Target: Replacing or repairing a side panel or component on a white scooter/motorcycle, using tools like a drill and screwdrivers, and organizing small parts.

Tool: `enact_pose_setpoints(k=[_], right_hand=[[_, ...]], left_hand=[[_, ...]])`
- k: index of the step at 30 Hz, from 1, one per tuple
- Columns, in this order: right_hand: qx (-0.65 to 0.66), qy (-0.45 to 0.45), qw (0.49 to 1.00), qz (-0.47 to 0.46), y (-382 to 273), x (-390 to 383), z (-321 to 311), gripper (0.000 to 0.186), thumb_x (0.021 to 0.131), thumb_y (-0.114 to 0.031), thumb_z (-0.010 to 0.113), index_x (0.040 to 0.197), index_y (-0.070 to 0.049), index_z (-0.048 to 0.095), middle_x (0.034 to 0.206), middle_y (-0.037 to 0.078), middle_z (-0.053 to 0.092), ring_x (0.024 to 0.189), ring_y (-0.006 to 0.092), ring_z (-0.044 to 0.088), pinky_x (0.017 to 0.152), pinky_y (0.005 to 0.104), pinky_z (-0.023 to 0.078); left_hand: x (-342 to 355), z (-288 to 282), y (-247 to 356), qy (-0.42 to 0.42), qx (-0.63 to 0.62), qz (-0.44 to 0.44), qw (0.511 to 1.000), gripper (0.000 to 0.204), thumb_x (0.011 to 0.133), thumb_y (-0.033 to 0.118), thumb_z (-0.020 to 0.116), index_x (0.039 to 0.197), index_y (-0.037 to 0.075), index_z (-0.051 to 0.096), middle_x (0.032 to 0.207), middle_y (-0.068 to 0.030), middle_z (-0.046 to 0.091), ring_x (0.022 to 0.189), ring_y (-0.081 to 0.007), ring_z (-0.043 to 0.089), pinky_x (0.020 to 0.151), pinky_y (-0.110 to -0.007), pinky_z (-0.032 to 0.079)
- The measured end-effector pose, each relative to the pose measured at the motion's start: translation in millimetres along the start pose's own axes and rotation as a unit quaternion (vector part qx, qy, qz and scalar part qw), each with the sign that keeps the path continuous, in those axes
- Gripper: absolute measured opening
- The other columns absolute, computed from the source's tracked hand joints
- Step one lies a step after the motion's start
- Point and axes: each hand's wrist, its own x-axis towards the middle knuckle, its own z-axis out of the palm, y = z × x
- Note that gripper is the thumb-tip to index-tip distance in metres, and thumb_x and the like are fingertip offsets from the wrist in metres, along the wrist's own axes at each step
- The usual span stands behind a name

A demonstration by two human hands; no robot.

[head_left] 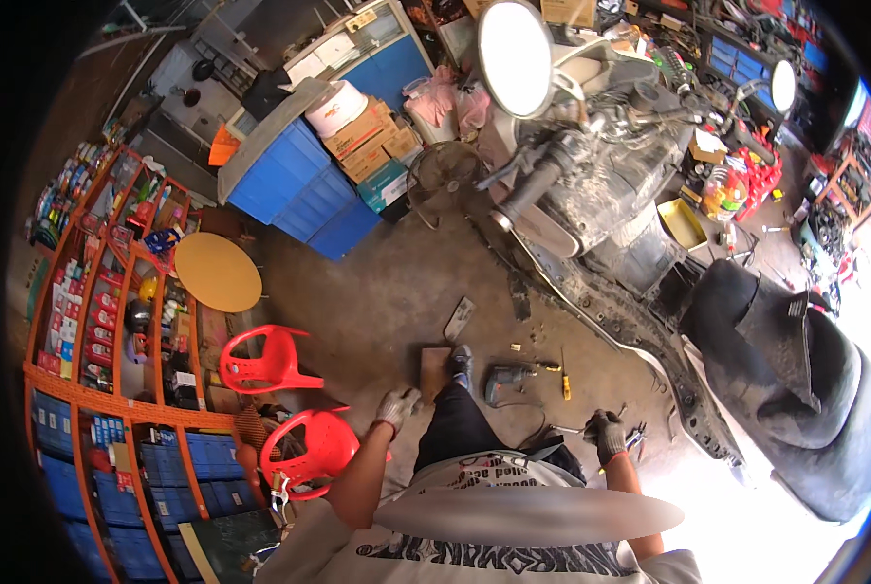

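Note:
My left hand point(398, 407), in a pale work glove, is beside my leg near the red plastic chairs point(268, 358). Its fingers are curled, and nothing shows in them. My right hand point(607, 434), also gloved, is closed on a thin metal hand tool point(568, 429) that points left; its exact kind is unclear. Just right of that hand lie pliers point(636, 436). On the floor ahead are a corded power drill point(508, 382) and a yellow-handled screwdriver point(566, 382). A partly stripped scooter point(611, 195), its frame exposed, stands at my right.
A black scooter seat point(796, 380) is at the right. Orange shelving point(114, 404) with blue bins lines the left, beside a round tan stool point(218, 272). Blue crates point(299, 195) and a floor fan point(445, 175) stand ahead. A yellow tray point(684, 224) lies beyond the scooter.

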Motion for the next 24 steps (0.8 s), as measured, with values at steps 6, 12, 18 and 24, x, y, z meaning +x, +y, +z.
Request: enact_pose_setpoints(k=[6,12,18,24], right_hand=[[-0.004,0.055,0.998,0.030,-28.4,26.6,45.1,0.016,0.092,-0.020,0.058,0.092,-0.004,0.060,0.071,0.009,0.063,0.049,0.0174,0.058,0.045,0.0323,0.050],[-0.159,0.078,0.984,0.024,-59.8,96.6,170.7,0.015,0.086,-0.019,0.062,0.090,-0.005,0.064,0.069,0.007,0.062,0.050,0.0143,0.053,0.047,0.0289,0.044],[-0.280,0.026,0.959,0.022,-45.6,183.4,258.0,0.016,0.081,-0.015,0.063,0.090,-0.002,0.065,0.068,0.008,0.061,0.055,0.0166,0.055,0.049,0.0314,0.045],[-0.364,-0.023,0.929,0.063,-78.8,267.8,404.7,0.010,0.080,-0.011,0.061,0.087,-0.004,0.065,0.058,0.007,0.055,0.045,0.0174,0.050,0.044,0.0328,0.044]], left_hand=[[76.5,-8.5,28.1,-0.058,-0.071,0.048,0.995,0.028,0.095,0.029,0.056,0.099,0.003,0.063,0.079,-0.0062,0.066,0.067,-0.0151,0.062,0.063,-0.029,0.050],[167.8,-86.2,-46.4,-0.021,-0.149,-0.072,0.986,0.027,0.095,0.029,0.054,0.099,0.005,0.065,0.080,-0.0057,0.067,0.067,-0.0153,0.062,0.061,-0.029,0.048],[237.9,-189.1,-148.1,0.025,-0.219,-0.181,0.959,0.022,0.092,0.018,0.057,0.104,0.000,0.061,0.086,-0.0129,0.066,0.072,-0.0216,0.065,0.063,-0.036,0.054],[226.6,-254.1,-203.3,0.104,-0.361,-0.207,0.903,0.020,0.090,0.015,0.062,0.103,0.000,0.062,0.091,-0.0143,0.066,0.074,-0.0248,0.065,0.063,-0.037,0.055]])
